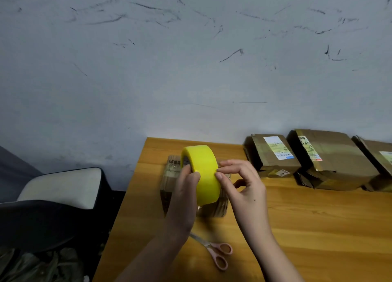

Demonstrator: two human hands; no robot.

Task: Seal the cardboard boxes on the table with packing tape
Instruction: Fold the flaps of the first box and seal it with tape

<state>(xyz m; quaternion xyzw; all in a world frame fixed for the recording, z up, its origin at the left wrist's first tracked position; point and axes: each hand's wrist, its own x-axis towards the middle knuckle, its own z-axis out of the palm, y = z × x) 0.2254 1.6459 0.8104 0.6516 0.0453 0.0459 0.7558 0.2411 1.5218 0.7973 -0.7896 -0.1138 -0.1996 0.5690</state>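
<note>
Lying nearest the desk's front edge, pink-handled scissors (214, 250) sit blades shut, partly under the left forearm. Just beyond, the left hand (186, 188) grips the yellow tape roll (203, 173) w/ thumb curled over its near rim, fingers behind the roll & hidden. The right hand (244, 184) has its fingertips (219, 175) pressed to the roll's outer face, index & thumb set to pick at it, other fingers loosely curled; prob hunting the tape's free end, which I can't make out. The roll is held upright, above a small cardboard box (169, 175) near the desk's (318, 228) left edge; can't tell if they touch. Judging by looks: roll is light, stiff, smooth-faced, best steadied through the core w/ 1 hand while a nail lifts the end; loose tape will stick to itself, so keep it taut. The box looks light & may slide when tape is pressed down. Along the back edge toward the right corner, 3 more boxes (273, 154) w/ labels sit side by side.
</note>
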